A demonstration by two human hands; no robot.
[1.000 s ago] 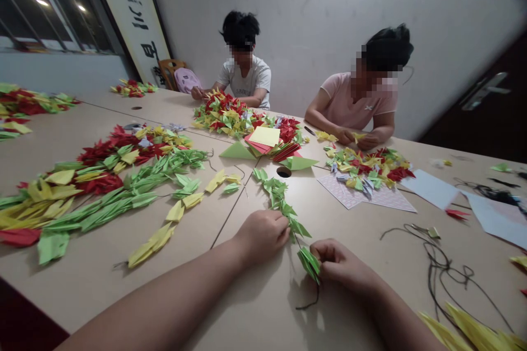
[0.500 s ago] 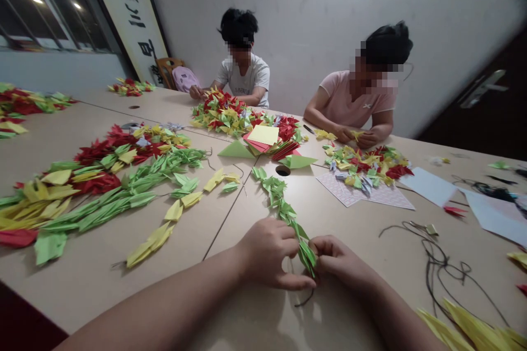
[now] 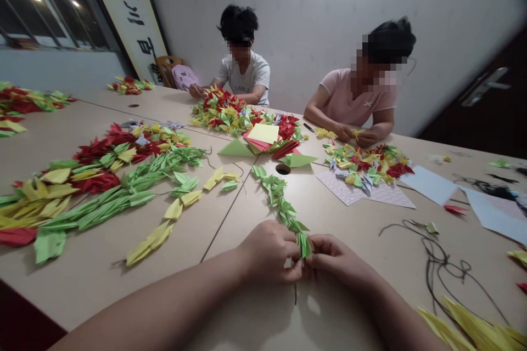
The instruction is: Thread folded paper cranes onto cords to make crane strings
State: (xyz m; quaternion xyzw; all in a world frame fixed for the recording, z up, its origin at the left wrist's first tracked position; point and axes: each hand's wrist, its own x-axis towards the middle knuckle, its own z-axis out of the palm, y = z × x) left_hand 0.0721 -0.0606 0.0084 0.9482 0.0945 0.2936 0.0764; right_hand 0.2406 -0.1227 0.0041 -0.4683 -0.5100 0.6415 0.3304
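A garland of green folded-paper pieces point(image 3: 284, 205) runs from the middle of the table down to my hands. My left hand point(image 3: 272, 249) is closed on its near end from the left, thumb and fingers pinched together. From the other side, my right hand point(image 3: 335, 258) pinches the same end, its fingertips almost meeting those of the left. Below them hangs a short dark cord end point(image 3: 295, 295). My fingers hide the lowest paper pieces. A strand of yellow folded pieces point(image 3: 150, 241) lies left of my left forearm.
Green garlands point(image 3: 135, 186) and red paper pieces point(image 3: 99, 145) cover the left side. Stacked paper squares point(image 3: 263, 132) sit by a table hole point(image 3: 282, 169). Loose dark cord point(image 3: 432, 263) and yellow pieces point(image 3: 473, 326) lie at right. Two people sit opposite, handling paper.
The near end of the green garland has shifted slightly left and up. My left thumb and fingers have closed on it, and the cord end now hangs straighter.
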